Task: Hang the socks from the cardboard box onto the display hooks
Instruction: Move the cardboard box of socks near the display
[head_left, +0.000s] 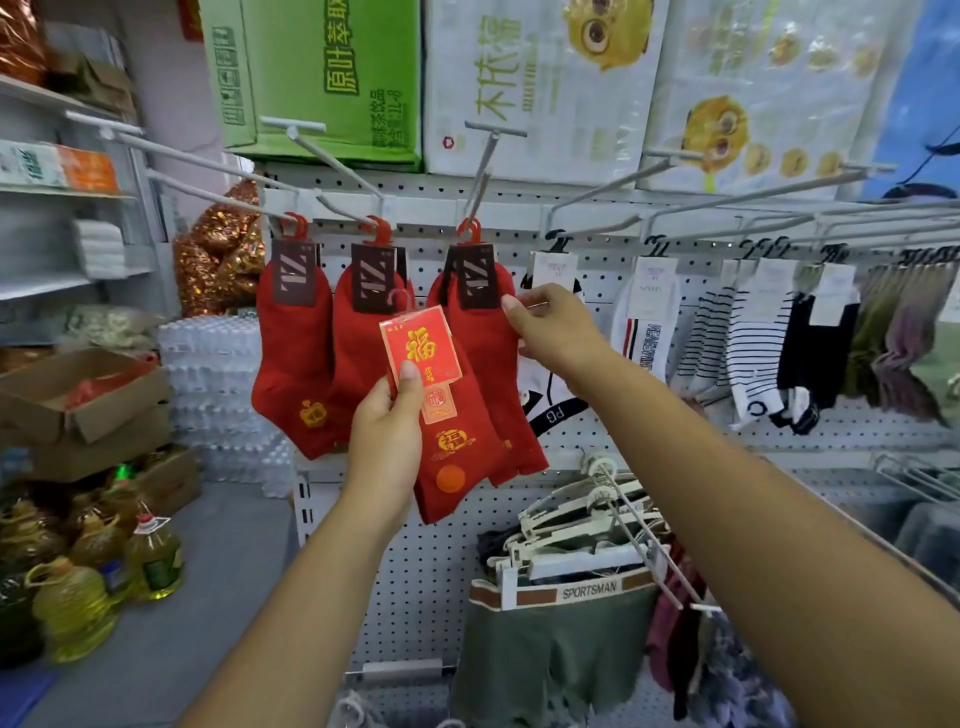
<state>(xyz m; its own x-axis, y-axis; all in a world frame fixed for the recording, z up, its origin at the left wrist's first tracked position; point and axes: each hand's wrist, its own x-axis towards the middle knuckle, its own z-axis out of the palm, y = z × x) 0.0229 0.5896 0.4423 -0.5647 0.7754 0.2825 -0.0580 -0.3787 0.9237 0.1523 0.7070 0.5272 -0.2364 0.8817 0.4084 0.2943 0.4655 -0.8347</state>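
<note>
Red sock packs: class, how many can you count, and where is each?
4. Three hang on hooks: left pack, middle pack, right pack. The fourth pack, with a red card, is in the left hand, not yet hung. Another may hide behind the right pack.

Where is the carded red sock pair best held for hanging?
By the card, low on it, coming from below, as the left hand does with its thumb on the front. The card is flat and upright, and this grip leaves the hook at its top free to hang.
</note>
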